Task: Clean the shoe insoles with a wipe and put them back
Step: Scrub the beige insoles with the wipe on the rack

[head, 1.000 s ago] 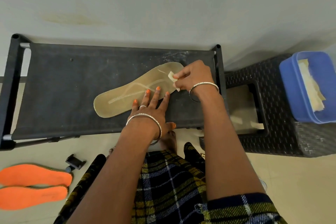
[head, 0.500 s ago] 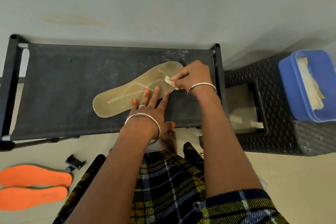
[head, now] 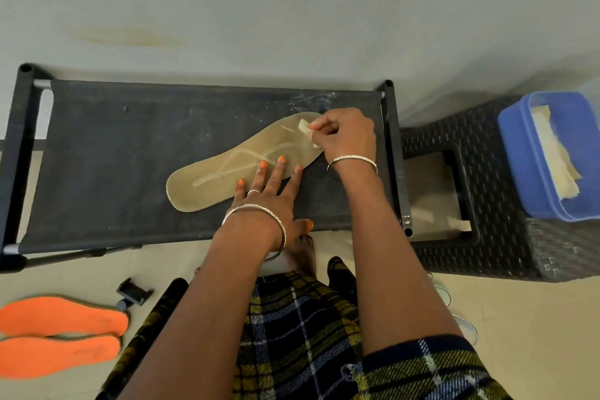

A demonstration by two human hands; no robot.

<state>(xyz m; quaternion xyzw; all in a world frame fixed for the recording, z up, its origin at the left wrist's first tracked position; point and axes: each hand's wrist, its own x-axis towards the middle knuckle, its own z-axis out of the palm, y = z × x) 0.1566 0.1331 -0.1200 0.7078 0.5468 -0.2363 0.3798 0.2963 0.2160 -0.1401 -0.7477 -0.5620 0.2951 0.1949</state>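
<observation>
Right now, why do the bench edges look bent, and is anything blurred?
Head view: the wide-angle lens bows the bench edges; light is soft, without glare; a dim shadow lies on the wall above the stool; insole and wipe look sharp.

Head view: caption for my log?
Left hand pins tan insole on black rack; right hand holds wipe to its end.

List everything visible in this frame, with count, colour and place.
rack: 1, black, against the wall, centre
tan insole: 1, tan, flat on the rack
wipe: 1, pale, at the insole's far right end
orange insoles: 2, orange, floor, lower left
clip: 1, black, floor beside the orange insoles
stool: 1, black, right of the rack
tub: 1, blue, on the stool, pale sheets inside
bangles: 2, silver, one per wrist
left hand: 1, fingers flat on the tan insole
right hand: 1, pinches the wipe
</observation>
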